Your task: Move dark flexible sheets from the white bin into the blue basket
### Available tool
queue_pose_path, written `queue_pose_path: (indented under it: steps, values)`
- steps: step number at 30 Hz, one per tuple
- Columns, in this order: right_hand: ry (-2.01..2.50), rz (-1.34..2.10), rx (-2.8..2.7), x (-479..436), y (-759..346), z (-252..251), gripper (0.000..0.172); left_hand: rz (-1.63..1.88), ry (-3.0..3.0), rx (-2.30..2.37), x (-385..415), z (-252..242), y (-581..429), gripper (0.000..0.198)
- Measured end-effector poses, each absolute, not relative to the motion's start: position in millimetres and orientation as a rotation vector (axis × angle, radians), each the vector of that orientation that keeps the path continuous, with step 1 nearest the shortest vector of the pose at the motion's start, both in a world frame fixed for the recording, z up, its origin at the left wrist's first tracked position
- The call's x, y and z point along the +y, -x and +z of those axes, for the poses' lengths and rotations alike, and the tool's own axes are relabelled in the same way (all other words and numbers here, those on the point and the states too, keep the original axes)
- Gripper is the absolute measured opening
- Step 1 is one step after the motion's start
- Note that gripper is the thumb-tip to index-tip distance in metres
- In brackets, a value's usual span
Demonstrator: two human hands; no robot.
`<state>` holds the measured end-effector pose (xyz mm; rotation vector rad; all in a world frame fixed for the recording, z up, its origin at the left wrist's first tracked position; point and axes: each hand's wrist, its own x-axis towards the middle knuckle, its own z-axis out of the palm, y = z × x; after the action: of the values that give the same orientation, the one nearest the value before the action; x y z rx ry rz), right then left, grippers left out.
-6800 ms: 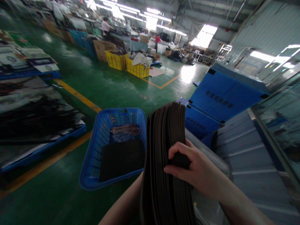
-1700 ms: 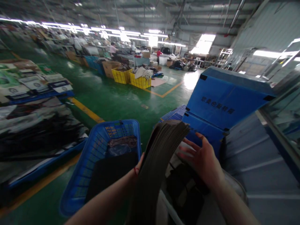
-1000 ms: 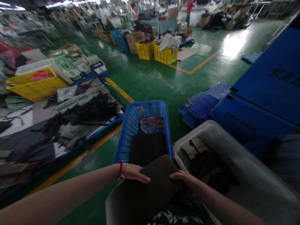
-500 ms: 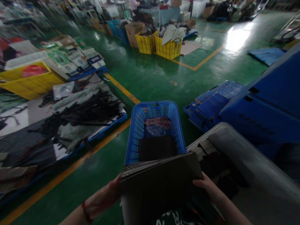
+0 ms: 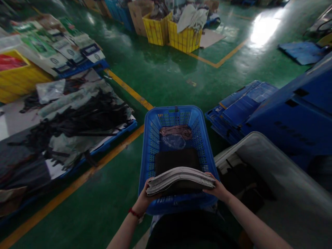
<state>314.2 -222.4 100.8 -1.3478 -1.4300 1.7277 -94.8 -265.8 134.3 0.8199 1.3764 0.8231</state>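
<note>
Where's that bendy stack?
In the head view, the stack is below centre, held between the left hand and right hand, over the near end of the blue basket.

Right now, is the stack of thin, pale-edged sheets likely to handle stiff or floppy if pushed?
The stack of thin, pale-edged sheets is probably flexible, since it bows upward between the left hand and right hand. It may also slip apart, as its exposed edge looks layered and slightly uneven.

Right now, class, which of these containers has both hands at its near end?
The blue basket: left hand and right hand hold a stack of sheets there. The grey tub stands to its right, the yellow crates farther off.
</note>
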Motion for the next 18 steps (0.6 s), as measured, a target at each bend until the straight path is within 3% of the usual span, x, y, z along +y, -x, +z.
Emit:
queue_pose_path:
  steps: [4, 9, 14, 16, 18]
  values:
    - [1.356, 1.786, -1.473, -220, -306, 76, 0.077, 0.708, -1.013, 1.392, -272, 100, 102, 0.074]
    - [1.407, 1.786, -1.481, -214, -299, 68, 0.082, 0.553, -1.050, 1.394, -269, 88, 100, 0.100]
    - [1.541, 1.806, -1.386, -198, -296, 78, 0.080, 0.575, -1.056, 1.521, -256, 97, 98, 0.076]
    - [1.589, 1.871, -1.309, -183, -295, 79, 0.082, 0.560, -1.005, 1.526, -243, 102, 101, 0.075]
    - [1.622, 2.004, -1.229, -167, -293, 77, 0.073, 0.490, -0.907, 1.511, -229, 103, 104, 0.078]
